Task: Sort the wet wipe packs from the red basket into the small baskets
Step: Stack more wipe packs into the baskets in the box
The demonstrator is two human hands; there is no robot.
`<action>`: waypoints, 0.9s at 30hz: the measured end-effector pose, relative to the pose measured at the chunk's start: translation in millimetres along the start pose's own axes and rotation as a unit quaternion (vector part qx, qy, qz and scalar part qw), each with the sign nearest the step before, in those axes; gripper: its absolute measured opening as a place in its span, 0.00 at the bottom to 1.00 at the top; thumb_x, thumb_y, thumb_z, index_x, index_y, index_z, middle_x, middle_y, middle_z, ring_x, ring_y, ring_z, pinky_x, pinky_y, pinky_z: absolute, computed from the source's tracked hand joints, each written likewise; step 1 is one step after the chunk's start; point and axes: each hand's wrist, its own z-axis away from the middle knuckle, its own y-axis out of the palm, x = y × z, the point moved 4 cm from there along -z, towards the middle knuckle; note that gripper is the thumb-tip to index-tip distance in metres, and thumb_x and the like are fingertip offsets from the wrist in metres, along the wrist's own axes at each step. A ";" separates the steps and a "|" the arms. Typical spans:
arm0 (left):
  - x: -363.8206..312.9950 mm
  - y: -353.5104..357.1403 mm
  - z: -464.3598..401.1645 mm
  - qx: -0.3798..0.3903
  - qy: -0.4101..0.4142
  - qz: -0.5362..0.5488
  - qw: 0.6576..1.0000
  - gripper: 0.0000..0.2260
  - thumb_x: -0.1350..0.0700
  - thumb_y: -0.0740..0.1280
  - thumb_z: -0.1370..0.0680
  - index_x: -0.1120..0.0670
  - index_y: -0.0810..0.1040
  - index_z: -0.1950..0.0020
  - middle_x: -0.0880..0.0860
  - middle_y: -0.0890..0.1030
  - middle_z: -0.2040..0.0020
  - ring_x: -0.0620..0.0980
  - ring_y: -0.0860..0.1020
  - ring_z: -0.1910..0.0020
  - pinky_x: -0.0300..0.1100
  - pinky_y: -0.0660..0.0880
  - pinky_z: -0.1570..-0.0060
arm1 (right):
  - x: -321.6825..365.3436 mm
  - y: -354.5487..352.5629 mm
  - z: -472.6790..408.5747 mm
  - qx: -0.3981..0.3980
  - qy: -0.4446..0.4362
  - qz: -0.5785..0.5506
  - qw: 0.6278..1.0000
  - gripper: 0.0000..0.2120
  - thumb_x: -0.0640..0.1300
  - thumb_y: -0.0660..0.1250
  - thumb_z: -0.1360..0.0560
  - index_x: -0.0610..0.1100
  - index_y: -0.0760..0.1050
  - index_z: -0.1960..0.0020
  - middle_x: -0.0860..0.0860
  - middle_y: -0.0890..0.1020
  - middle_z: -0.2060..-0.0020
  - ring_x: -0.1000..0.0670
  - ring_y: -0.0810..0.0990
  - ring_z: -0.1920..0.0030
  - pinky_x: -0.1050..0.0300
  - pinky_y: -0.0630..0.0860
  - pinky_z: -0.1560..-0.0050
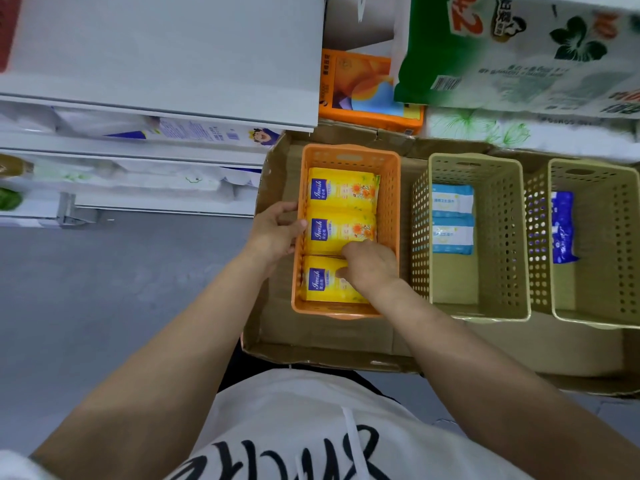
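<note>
An orange small basket (391,188) stands at the left of a cardboard tray and holds three yellow wet wipe packs in a row. My right hand (372,268) is inside it, fingers curled on the nearest yellow pack (320,282). My left hand (273,233) grips the basket's left wall, thumb over the rim beside the middle yellow pack (341,230). The far yellow pack (343,188) lies untouched. A beige basket (498,237) to the right holds two light blue packs (452,220). Another beige basket (602,244) holds a dark blue pack (562,226). The red basket is out of view.
The three baskets sit in a shallow cardboard tray (329,337) on the floor. White shelves (156,81) with packaged goods stand to the left. An orange tissue pack (367,88) and a green-white paper pack (519,53) lie behind the tray. Grey floor (104,289) lies at the left.
</note>
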 end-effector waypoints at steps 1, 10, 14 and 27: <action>0.1 0.1 -0.3 0.000 0.000 -0.001 1.000 0.12 0.54 0.70 0.22 0.46 0.75 0.41 0.51 0.81 0.48 0.49 0.82 0.51 0.39 0.77 0.64 | -1.2 1.1 1.0 -0.007 0.000 -0.011 1.000 0.18 0.56 0.68 0.23 0.47 0.75 0.40 0.46 0.80 0.43 0.43 0.79 0.43 0.53 0.73 0.50; -0.9 -0.1 0.4 0.009 0.002 -0.005 1.000 0.12 0.53 0.70 0.22 0.46 0.75 0.40 0.51 0.81 0.47 0.50 0.82 0.49 0.43 0.79 0.58 | -5.9 -15.9 10.8 -0.271 -0.008 -0.116 0.955 0.16 0.55 0.70 0.26 0.48 0.72 0.44 0.48 0.76 0.46 0.46 0.74 0.44 0.53 0.74 0.51; -1.0 0.0 1.5 0.007 0.006 -0.004 1.000 0.11 0.54 0.70 0.22 0.45 0.76 0.41 0.53 0.81 0.48 0.50 0.83 0.50 0.41 0.79 0.62 | -3.5 -20.5 -2.2 -0.187 -0.029 -0.144 0.971 0.22 0.61 0.71 0.29 0.55 0.71 0.39 0.51 0.72 0.40 0.48 0.69 0.38 0.50 0.72 0.40; 3.0 0.1 1.6 -0.002 0.004 -0.012 1.000 0.11 0.53 0.70 0.22 0.44 0.76 0.42 0.52 0.82 0.48 0.50 0.83 0.50 0.46 0.81 0.56 | -3.9 -7.1 -27.8 -0.134 0.021 -0.152 0.979 0.29 0.57 0.70 0.25 0.60 0.65 0.27 0.50 0.65 0.31 0.45 0.62 0.29 0.45 0.68 0.33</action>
